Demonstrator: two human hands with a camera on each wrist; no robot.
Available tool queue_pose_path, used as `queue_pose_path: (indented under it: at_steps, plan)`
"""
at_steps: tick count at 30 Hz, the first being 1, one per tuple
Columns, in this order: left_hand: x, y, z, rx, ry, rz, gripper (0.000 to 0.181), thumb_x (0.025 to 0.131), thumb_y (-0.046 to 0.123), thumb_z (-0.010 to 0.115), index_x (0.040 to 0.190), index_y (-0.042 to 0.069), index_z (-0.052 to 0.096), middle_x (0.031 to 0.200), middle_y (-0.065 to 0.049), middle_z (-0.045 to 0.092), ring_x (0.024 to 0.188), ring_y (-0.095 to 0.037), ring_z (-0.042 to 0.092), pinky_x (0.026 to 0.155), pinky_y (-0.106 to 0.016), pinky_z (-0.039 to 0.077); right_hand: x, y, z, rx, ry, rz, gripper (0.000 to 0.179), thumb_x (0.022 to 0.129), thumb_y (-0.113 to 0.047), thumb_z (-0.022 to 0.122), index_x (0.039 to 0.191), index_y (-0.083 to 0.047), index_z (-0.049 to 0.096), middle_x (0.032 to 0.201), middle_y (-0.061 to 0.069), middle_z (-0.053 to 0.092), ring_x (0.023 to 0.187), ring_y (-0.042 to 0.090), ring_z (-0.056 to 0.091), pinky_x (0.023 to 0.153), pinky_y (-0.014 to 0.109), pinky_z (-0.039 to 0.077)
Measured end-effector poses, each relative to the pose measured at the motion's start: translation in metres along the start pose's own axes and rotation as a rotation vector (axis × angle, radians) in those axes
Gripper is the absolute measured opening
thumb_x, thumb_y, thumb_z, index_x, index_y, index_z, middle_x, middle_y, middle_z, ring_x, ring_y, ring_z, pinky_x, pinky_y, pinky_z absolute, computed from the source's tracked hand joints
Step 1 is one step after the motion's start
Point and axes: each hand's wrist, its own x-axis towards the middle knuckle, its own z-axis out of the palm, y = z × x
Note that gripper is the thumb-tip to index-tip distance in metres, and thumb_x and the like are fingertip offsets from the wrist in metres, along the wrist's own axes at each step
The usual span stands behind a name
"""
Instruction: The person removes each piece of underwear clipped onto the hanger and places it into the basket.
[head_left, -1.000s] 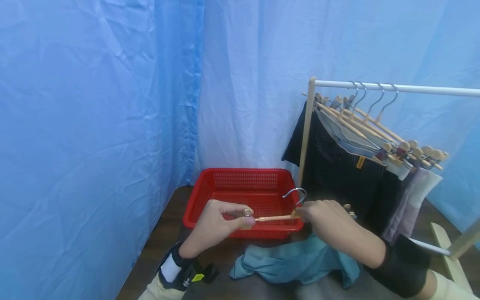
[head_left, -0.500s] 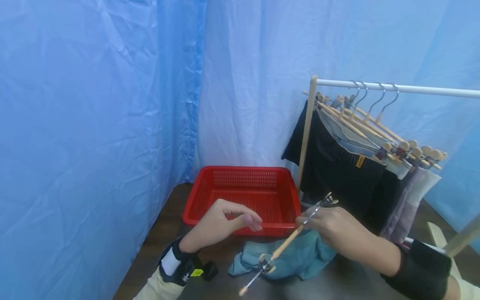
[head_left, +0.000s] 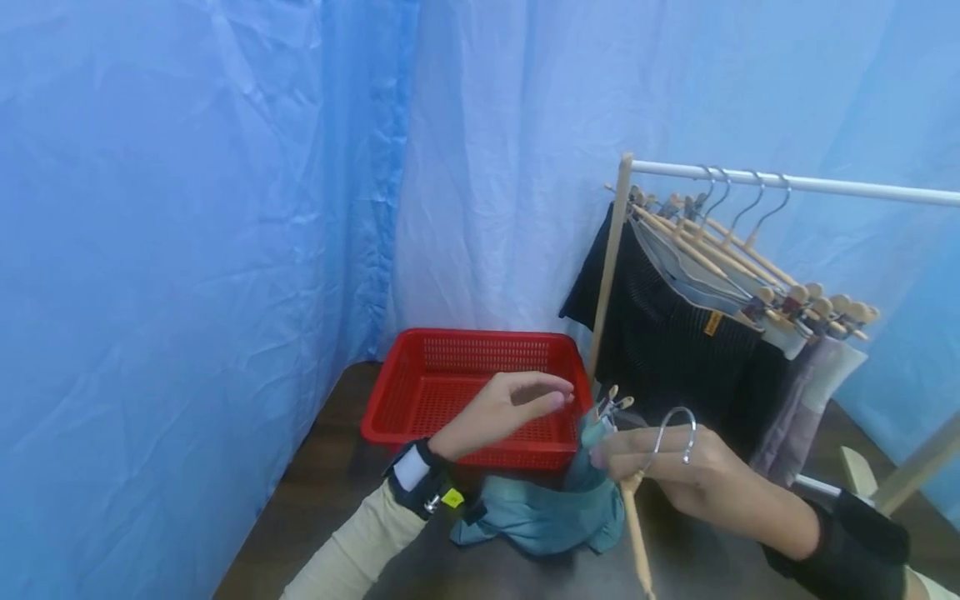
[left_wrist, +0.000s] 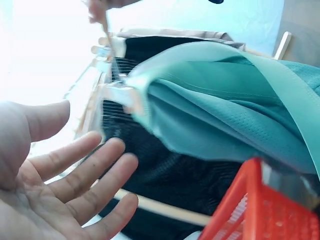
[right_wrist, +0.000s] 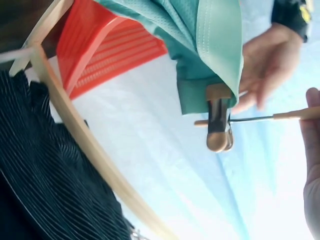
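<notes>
My right hand pinches a wooden clip hanger near its middle, its metal hook curving up over the fingers. A clip at the hanger's far end grips one corner of a teal garment. From that clip the cloth droops, and the rest of it lies bunched on the table in front of the red basket. My left hand hovers over the basket's right part, close to the clipped corner. In the left wrist view its fingers are spread and hold nothing.
A red perforated basket stands on the dark wooden table. To the right is a wood-post rack with a white rail, bearing several hangers with a black striped garment and paler clothes. Blue curtains enclose the back and left.
My right hand has swung the hanger round, so its clipped end now points toward the back and a corner of the teal garment is raised. My left hand let go of the hanger and moved right.
</notes>
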Motion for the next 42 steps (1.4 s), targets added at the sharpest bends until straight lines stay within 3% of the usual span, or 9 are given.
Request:
queue_pose_path:
  at_steps: [2, 4, 10, 15, 21, 25, 29, 36, 42]
  plan:
    - [0.012, -0.003, 0.008, 0.038, -0.042, -0.001, 0.040, 0.097, 0.035, 0.067, 0.137, 0.030, 0.063, 0.131, 0.011, 0.068, 0.116, -0.006, 0.063, 0.094, -0.030, 0.056, -0.002, 0.001, 0.002, 0.016, 0.022, -0.042, 0.021, 0.102, -0.013, 0.062, 0.112, -0.002, 0.076, 0.099, 0.013, 0.080, 0.114, 0.005, 0.070, 0.091, 0.019, 0.055]
    - [0.024, -0.006, 0.016, 0.017, -0.111, 0.001, 0.044, 0.099, 0.037, 0.065, 0.142, 0.029, 0.058, 0.137, 0.008, 0.065, 0.118, -0.004, 0.062, 0.095, -0.028, 0.055, -0.003, 0.001, 0.004, 0.002, 0.030, -0.070, 0.021, 0.103, -0.012, 0.060, 0.112, -0.002, 0.076, 0.099, 0.013, 0.080, 0.118, 0.003, 0.068, 0.090, 0.019, 0.055]
    - [0.049, -0.011, 0.030, -0.230, -0.346, -0.010, 0.043, 0.107, 0.026, 0.052, 0.149, 0.016, 0.050, 0.146, -0.002, 0.060, 0.124, -0.007, 0.061, 0.102, -0.033, 0.055, -0.002, 0.000, 0.005, 0.104, 0.065, -0.100, 0.020, 0.101, -0.004, 0.061, 0.114, 0.002, 0.074, 0.112, 0.013, 0.078, 0.121, 0.009, 0.067, 0.087, 0.019, 0.057]
    - [0.054, -0.014, 0.029, -0.331, -0.428, 0.010, 0.041, 0.107, 0.018, 0.050, 0.147, 0.006, 0.051, 0.143, -0.016, 0.060, 0.122, -0.016, 0.065, 0.102, -0.036, 0.055, -0.003, -0.006, 0.004, 0.261, 0.080, -0.087, 0.027, 0.100, 0.003, 0.058, 0.125, 0.010, 0.065, 0.129, 0.009, 0.072, 0.123, 0.012, 0.067, 0.076, 0.019, 0.060]
    - [0.055, -0.012, 0.025, -0.325, -0.438, 0.024, 0.042, 0.107, 0.016, 0.051, 0.147, 0.006, 0.052, 0.142, -0.017, 0.061, 0.121, -0.019, 0.066, 0.101, -0.035, 0.055, -0.005, -0.010, 0.004, 0.265, 0.084, -0.072, 0.029, 0.103, 0.006, 0.046, 0.126, 0.008, 0.064, 0.131, 0.008, 0.071, 0.126, 0.013, 0.065, 0.066, 0.018, 0.060]
    - [0.056, -0.010, 0.024, -0.311, -0.437, 0.054, 0.041, 0.106, 0.013, 0.051, 0.146, 0.003, 0.052, 0.141, -0.019, 0.062, 0.122, -0.026, 0.065, 0.101, -0.035, 0.056, -0.010, -0.008, 0.001, 0.188, 0.059, -0.057, 0.026, 0.104, 0.002, 0.046, 0.114, 0.006, 0.070, 0.116, 0.013, 0.077, 0.122, 0.011, 0.068, 0.084, 0.019, 0.059]
    - [0.057, -0.009, 0.024, -0.246, -0.402, 0.087, 0.039, 0.106, 0.015, 0.053, 0.142, 0.002, 0.056, 0.135, -0.019, 0.064, 0.112, -0.026, 0.067, 0.094, -0.035, 0.058, -0.016, -0.004, -0.002, 0.141, 0.031, -0.042, 0.025, 0.105, -0.001, 0.048, 0.102, 0.004, 0.072, 0.105, 0.015, 0.078, 0.119, 0.010, 0.069, 0.103, 0.025, 0.051]
    - [0.060, -0.007, 0.026, -0.144, -0.351, 0.092, 0.035, 0.103, 0.017, 0.058, 0.137, 0.007, 0.062, 0.126, -0.009, 0.070, 0.099, -0.014, 0.069, 0.089, -0.033, 0.060, -0.020, -0.002, -0.002, 0.141, 0.015, -0.031, 0.025, 0.105, -0.001, 0.049, 0.102, 0.001, 0.073, 0.106, 0.015, 0.078, 0.119, 0.010, 0.069, 0.106, 0.025, 0.049]
    - [0.063, -0.007, 0.027, -0.175, -0.301, 0.099, 0.033, 0.102, 0.014, 0.061, 0.132, 0.003, 0.066, 0.120, -0.018, 0.072, 0.092, -0.017, 0.071, 0.088, -0.031, 0.059, -0.021, -0.001, -0.002, 0.128, 0.015, -0.029, 0.025, 0.105, -0.001, 0.049, 0.101, 0.001, 0.074, 0.102, 0.015, 0.078, 0.116, 0.010, 0.071, 0.106, 0.024, 0.048]
